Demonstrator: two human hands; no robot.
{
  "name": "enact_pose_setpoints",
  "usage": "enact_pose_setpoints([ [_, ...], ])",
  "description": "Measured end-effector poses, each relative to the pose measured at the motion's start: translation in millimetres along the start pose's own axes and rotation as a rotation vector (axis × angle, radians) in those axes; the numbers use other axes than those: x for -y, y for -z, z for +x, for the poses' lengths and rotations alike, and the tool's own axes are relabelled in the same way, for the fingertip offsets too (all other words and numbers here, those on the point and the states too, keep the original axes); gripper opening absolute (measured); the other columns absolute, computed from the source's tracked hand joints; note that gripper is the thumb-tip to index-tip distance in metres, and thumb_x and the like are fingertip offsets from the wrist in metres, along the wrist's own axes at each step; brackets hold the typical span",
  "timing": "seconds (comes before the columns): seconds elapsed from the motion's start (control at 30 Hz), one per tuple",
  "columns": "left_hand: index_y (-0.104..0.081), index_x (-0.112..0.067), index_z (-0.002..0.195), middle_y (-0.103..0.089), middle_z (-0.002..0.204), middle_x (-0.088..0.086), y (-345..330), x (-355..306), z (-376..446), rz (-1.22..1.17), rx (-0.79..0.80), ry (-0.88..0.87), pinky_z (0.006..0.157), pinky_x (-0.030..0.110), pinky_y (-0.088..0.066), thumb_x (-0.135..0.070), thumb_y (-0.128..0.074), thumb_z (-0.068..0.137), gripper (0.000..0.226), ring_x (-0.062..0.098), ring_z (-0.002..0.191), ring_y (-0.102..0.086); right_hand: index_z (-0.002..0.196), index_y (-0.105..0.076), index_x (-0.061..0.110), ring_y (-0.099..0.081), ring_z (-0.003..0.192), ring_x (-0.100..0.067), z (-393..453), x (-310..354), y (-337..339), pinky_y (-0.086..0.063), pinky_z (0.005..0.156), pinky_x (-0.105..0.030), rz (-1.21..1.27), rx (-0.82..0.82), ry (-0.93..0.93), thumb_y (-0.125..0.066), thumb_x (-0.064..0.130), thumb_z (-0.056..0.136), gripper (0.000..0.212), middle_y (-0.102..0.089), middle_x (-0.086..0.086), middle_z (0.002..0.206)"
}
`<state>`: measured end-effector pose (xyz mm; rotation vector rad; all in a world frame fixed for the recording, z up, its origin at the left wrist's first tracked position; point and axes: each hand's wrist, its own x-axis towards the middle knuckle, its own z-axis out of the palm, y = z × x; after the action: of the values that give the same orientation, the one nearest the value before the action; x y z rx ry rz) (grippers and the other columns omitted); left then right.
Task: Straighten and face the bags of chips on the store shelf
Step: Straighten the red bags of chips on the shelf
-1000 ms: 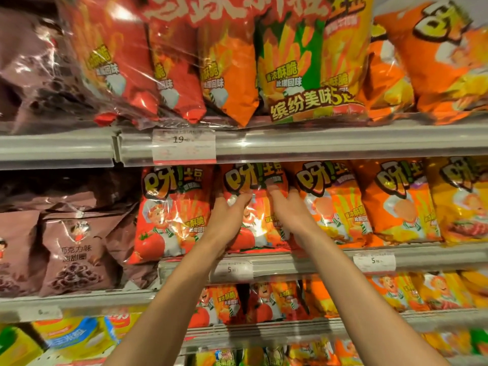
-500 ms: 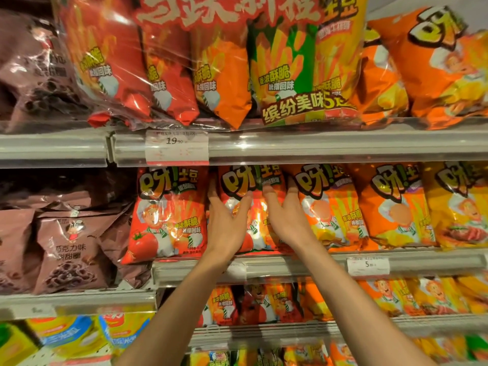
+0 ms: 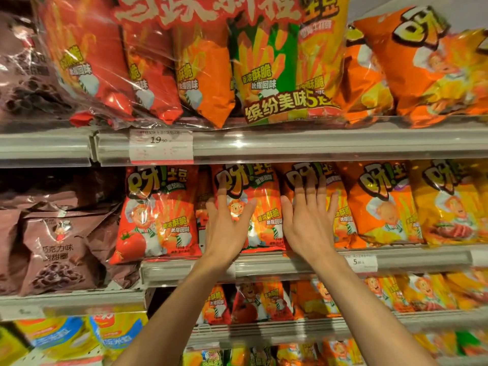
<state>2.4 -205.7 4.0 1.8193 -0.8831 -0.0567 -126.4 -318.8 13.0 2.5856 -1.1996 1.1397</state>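
My left hand [image 3: 227, 228] flat, fingers spread, pressing front of red tomato chip bag [image 3: 260, 207] on middle shelf [image 3: 290, 262]. My right hand [image 3: 309, 223] flat too, fingers straight across neighbouring orange chip bag [image 3: 335, 204], gripping nothing. Step, as I judge: squaring these two fronts. Do well: push evenly with palms, keep bags upright, logos forward, bottom edges flush with shelf lip, level with left red bag [image 3: 158, 212]. Hidden: bags behind front row, lower right of orange bag under hand. Price label [image 3: 360, 262] small print unreadable.
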Motion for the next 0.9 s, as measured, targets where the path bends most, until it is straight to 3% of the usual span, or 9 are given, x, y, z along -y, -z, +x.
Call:
enact_pose_setpoints([
  [0.2, -0.008, -0.046, 0.155, -0.022, 0.163, -0.001, 7.8, -1.5, -3.0, -0.035, 0.042, 0.009, 0.101, 0.035, -0.030, -0.079, -0.046, 0.086, 0.086, 0.024, 0.146, -0.032, 0.142, -0.047, 0.007, -0.021, 0.149, -0.030, 1.6, -7.9, 15.7, -0.004, 0.123, -0.049, 0.242, 0.075, -0.037, -0.038, 0.045, 0.103, 0.055, -0.040, -0.016, 0.154],
  [0.3, -0.011, -0.047, 0.155, -0.025, 0.164, -0.006, 23.0, 0.4, -11.1, -0.059, 0.041, -0.038, 0.103, 0.032, -0.028, -0.071, -0.051, 0.091, 0.080, 0.016, 0.146, -0.030, 0.141, -0.049, 0.007, -0.035, 0.140, -0.025, -7.7, -9.2, 31.2, -0.024, 0.119, -0.041, 0.433, 0.050, -0.030, -0.050, 0.035, 0.101, 0.049, -0.050, -0.012, 0.143],
  [0.37, -0.022, -0.041, 0.154, -0.031, 0.160, -0.011, 35.7, 2.5, -19.3, -0.054, 0.019, -0.052, 0.106, 0.029, -0.031, -0.059, -0.057, 0.093, 0.073, 0.009, 0.142, -0.034, 0.139, -0.052, 0.013, -0.043, 0.134, -0.019, -19.1, -9.6, 38.7, -0.032, 0.111, -0.032, 0.520, -0.002, -0.025, -0.054, 0.033, 0.100, 0.044, -0.053, -0.004, 0.138],
  [0.47, -0.048, -0.037, 0.139, -0.058, 0.133, -0.018, 57.6, 8.6, -38.1, -0.136, -0.023, -0.067, 0.096, 0.017, -0.046, -0.042, -0.064, 0.096, 0.047, -0.005, 0.117, -0.056, 0.131, -0.054, 0.028, -0.061, 0.107, -0.009, -40.1, -11.5, 43.3, -0.052, 0.092, -0.038, 0.633, 0.005, -0.120, -0.056, 0.039, 0.097, 0.035, -0.063, 0.009, 0.120],
  [0.53, -0.056, -0.033, 0.130, -0.068, 0.106, -0.017, 73.3, 16.9, -54.5, -0.215, -0.038, -0.059, 0.079, 0.010, -0.049, -0.033, -0.065, 0.096, 0.034, -0.001, 0.096, -0.066, 0.118, -0.052, 0.042, -0.063, 0.081, -0.001, -55.7, -11.4, 42.6, -0.056, 0.073, -0.038, 0.703, 0.055, -0.204, -0.058, 0.042, 0.095, 0.024, -0.067, 0.017, 0.092],
  [0.6, -0.061, -0.033, 0.123, -0.071, 0.095, -0.005, 88.5, 28.3, -69.5, -0.277, -0.057, -0.035, 0.071, 0.014, -0.051, -0.028, -0.065, 0.097, 0.026, 0.013, 0.085, -0.068, 0.109, -0.055, 0.042, -0.062, 0.073, 0.000, -72.7, -8.9, 38.2, -0.053, 0.064, -0.037, 0.758, 0.116, -0.271, -0.057, 0.049, 0.091, 0.020, -0.067, 0.016, 0.083],
  [0.67, -0.063, -0.032, 0.119, -0.072, 0.098, 0.005, 102.7, 38.5, -78.9, -0.300, -0.093, -0.013, 0.071, 0.020, -0.052, -0.025, -0.065, 0.098, 0.022, 0.022, 0.087, -0.068, 0.109, -0.060, 0.039, -0.062, 0.073, 0.002, -88.6, -3.6, 32.6, -0.049, 0.063, -0.033, 0.776, 0.163, -0.317, -0.056, 0.054, 0.087, 0.027, -0.068, 0.020, 0.084],
  [0.77, -0.066, -0.023, 0.113, -0.072, 0.100, 0.015, 123.4, 53.7, -82.8, -0.357, -0.128, 0.001, 0.073, 0.024, -0.052, -0.014, -0.063, 0.097, 0.019, 0.029, 0.084, -0.067, 0.110, -0.062, 0.034, -0.063, 0.075, 0.003, -105.8, 9.1, 25.6, -0.051, 0.069, -0.034, 0.770, 0.174, -0.352, -0.060, 0.041, 0.092, 0.019, -0.069, 0.022, 0.085],
  [0.9, -0.067, -0.019, 0.115, -0.075, 0.096, 0.007, 157.5, 75.1, -80.8, -0.380, -0.115, 0.023, 0.077, 0.027, -0.054, -0.013, -0.064, 0.097, 0.020, 0.028, 0.089, -0.070, 0.102, -0.063, 0.036, -0.066, 0.077, 0.001, -118.3, 38.3, 22.0, -0.052, 0.069, -0.033, 0.772, 0.130, -0.353, -0.056, 0.042, 0.089, 0.016, -0.071, 0.013, 0.083],
])
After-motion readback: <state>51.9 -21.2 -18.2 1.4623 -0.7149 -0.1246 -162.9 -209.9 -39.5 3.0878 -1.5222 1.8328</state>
